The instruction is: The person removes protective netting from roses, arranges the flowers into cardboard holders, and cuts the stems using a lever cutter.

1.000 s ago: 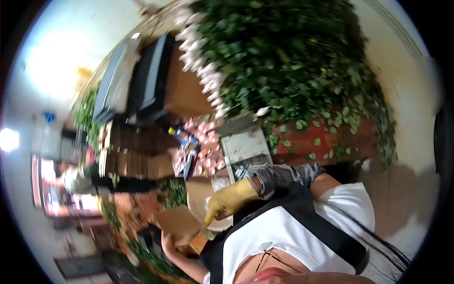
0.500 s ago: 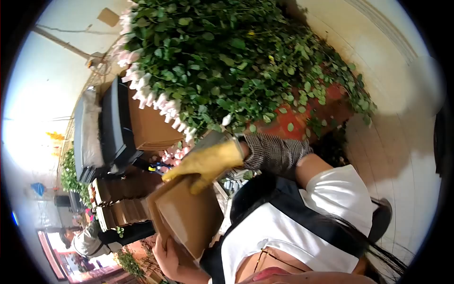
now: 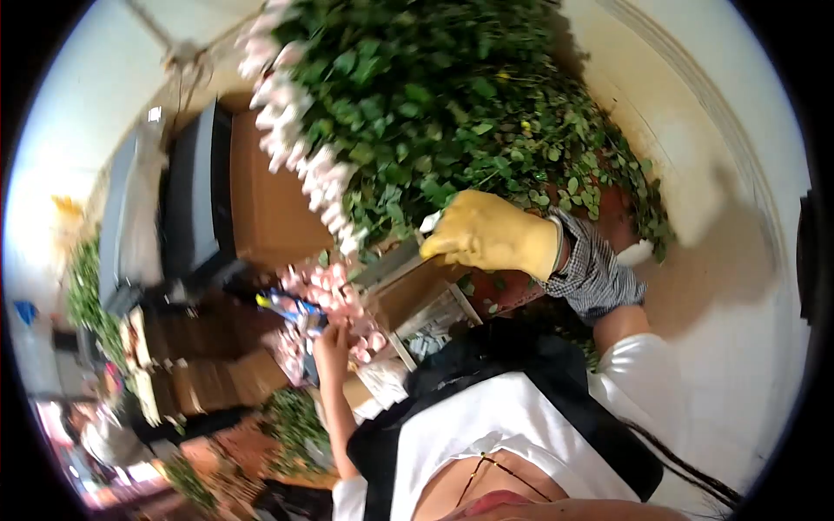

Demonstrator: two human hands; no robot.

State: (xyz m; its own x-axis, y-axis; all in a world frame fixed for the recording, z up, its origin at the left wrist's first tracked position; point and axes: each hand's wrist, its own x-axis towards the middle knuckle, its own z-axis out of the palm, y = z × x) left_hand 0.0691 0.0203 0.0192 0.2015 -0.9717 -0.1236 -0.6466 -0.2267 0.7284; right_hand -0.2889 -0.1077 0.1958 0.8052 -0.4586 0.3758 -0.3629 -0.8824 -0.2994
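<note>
My right hand (image 3: 491,233), in a yellow glove with a checked sleeve, is closed at the edge of the leafy pile. A single white rose (image 3: 430,222) shows at its fingertips; the stem is hidden by the glove. My bare left hand (image 3: 328,345) reaches among pink rose heads (image 3: 369,343). Its fingers are closed at the near end of a blue-and-yellow tool (image 3: 294,306), whose kind is blurred. Between both hands stands an angled holder (image 3: 393,265) with brown cardboard (image 3: 415,297) in it.
A large heap of roses (image 3: 434,113) with pale pink heads lies ahead. Black boxes (image 3: 193,187) and an open cardboard box (image 3: 269,191) stand left, with stacked cartons (image 3: 204,386) nearer. Another person (image 3: 113,438) is far left. A pale wall (image 3: 721,130) runs along the right.
The cardboard has left both hands. My gloved right hand has moved up and right to the white rose; my left hand has gone forward to the blue-and-yellow tool. The view has shifted slightly.
</note>
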